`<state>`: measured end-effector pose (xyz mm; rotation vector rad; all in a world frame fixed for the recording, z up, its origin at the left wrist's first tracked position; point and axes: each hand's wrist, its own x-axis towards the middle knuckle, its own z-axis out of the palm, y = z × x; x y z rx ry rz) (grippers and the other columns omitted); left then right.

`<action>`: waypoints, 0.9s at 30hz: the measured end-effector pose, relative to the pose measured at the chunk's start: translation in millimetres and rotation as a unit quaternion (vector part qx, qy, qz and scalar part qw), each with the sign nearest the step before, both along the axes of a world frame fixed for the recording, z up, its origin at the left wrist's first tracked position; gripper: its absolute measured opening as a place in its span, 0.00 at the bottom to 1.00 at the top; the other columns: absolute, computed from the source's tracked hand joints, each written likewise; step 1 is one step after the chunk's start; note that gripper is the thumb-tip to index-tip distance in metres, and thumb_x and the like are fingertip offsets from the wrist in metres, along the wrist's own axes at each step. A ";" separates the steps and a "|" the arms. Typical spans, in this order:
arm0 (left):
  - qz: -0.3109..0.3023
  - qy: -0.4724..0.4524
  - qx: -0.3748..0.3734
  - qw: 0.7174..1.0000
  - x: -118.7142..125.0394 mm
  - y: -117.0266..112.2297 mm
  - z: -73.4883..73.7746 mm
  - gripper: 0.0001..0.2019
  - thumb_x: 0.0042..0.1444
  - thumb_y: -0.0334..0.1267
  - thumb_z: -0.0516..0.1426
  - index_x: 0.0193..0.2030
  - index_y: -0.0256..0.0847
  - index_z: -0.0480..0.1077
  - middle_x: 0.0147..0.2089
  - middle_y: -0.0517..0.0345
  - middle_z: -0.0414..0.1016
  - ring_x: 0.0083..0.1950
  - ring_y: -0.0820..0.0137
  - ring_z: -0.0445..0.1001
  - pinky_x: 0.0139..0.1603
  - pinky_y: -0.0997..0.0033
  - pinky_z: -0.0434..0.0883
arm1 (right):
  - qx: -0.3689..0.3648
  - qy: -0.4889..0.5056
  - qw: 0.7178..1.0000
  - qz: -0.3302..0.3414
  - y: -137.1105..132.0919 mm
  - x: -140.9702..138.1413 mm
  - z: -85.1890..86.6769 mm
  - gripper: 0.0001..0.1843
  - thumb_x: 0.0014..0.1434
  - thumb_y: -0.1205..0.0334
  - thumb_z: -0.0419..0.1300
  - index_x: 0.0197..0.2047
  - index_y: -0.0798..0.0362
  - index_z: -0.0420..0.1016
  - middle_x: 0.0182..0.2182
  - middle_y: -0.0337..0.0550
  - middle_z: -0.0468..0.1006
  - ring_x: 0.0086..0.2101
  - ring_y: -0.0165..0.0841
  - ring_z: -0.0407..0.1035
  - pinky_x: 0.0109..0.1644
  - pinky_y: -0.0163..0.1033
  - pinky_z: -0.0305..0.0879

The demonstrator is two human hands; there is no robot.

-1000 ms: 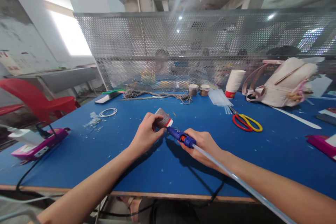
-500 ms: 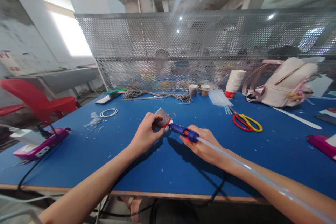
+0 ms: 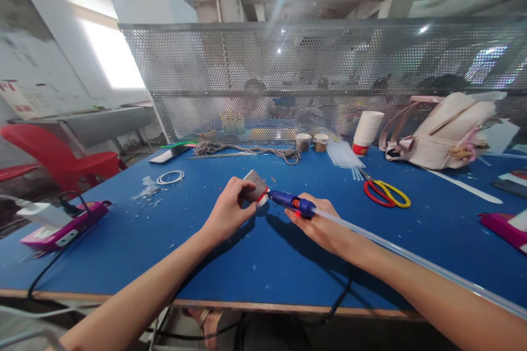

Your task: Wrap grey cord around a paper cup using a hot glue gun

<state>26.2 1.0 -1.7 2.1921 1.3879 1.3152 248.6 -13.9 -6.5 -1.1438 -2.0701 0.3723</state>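
Observation:
Between the thumb and fingers of my left hand (image 3: 231, 207) is a paper cup (image 3: 256, 185), tilted on its side. Grey cord covers much of it, and a red and white band shows at the end facing right. My right hand (image 3: 319, 225) is wrapped round a blue hot glue gun (image 3: 290, 201) with a small red light glowing near the grip. The gun's nozzle points left and sits at or very near the cup's red band; whether it touches I cannot tell. A long clear glue stick (image 3: 382, 242) runs out of the gun's back over my right forearm.
On the blue table (image 3: 173, 269) lie scissors (image 3: 387, 193), clear glue sticks (image 3: 343, 154), grey cord (image 3: 247, 149), two small cups (image 3: 303, 143), stacked paper cups (image 3: 369, 129) and a backpack (image 3: 447, 131). A purple power strip (image 3: 66, 230) is at left. A perforated metal screen (image 3: 197, 71) stands behind.
The glue gun and my right hand have shifted slightly to the right, and the glue stick lies at a flatter angle. My left hand and the cup have barely moved.

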 end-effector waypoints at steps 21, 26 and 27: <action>-0.008 -0.001 -0.006 1.000 -5.2 2.4 -2.3 0.11 0.49 0.32 0.59 0.41 0.43 0.66 0.36 0.62 0.66 0.32 0.74 0.67 0.35 0.71 0.68 | -0.023 0.054 0.998 0.005 10.3 3.0 6.5 0.14 0.56 0.52 0.55 0.27 0.53 0.70 0.22 0.39 0.73 0.23 0.31 0.64 0.27 0.34 0.58; -0.020 -0.003 -0.016 1.000 -6.3 2.0 -2.3 0.11 0.49 0.33 0.59 0.41 0.42 0.66 0.36 0.61 0.66 0.34 0.73 0.68 0.36 0.70 0.69 | -0.050 0.063 0.997 0.020 9.3 4.3 7.1 0.15 0.56 0.52 0.54 0.27 0.54 0.71 0.24 0.40 0.74 0.24 0.31 0.64 0.28 0.35 0.60; -0.019 -0.003 -0.018 1.000 -6.4 2.1 -2.4 0.11 0.49 0.34 0.59 0.41 0.42 0.66 0.36 0.61 0.66 0.34 0.73 0.68 0.36 0.70 0.68 | -0.048 0.062 0.997 0.019 8.5 3.9 6.7 0.15 0.56 0.52 0.54 0.27 0.54 0.71 0.24 0.40 0.73 0.24 0.31 0.64 0.29 0.35 0.60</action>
